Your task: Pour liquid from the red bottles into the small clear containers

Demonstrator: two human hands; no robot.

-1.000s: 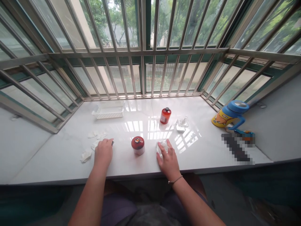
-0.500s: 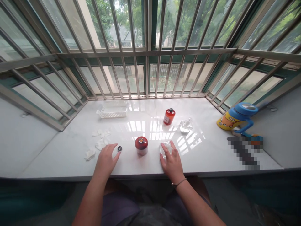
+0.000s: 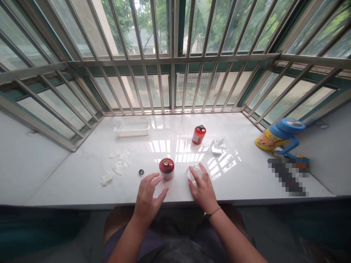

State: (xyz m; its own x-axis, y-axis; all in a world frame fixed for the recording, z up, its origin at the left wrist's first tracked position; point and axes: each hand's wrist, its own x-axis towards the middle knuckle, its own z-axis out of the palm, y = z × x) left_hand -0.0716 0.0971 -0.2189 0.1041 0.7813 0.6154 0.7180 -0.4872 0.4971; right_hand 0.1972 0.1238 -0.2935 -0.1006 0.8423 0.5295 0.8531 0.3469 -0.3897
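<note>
Her left hand [image 3: 148, 197] hovers, fingers spread, just beside the round red-topped jar [image 3: 166, 168]; right of that jar, the right hand [image 3: 203, 188] fingers touch a small clear glass container [image 3: 195, 171] on the white tabletop [image 3: 241, 175].

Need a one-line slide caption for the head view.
Left hand open beside red-topped jar; right hand on clear container, white sill.

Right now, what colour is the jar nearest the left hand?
Red on top, pale below: the jar, in the head view.

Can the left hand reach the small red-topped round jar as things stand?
Probably yes: the left hand is open, fingers spread just short of the small red-topped round jar, with nothing between them.
</note>
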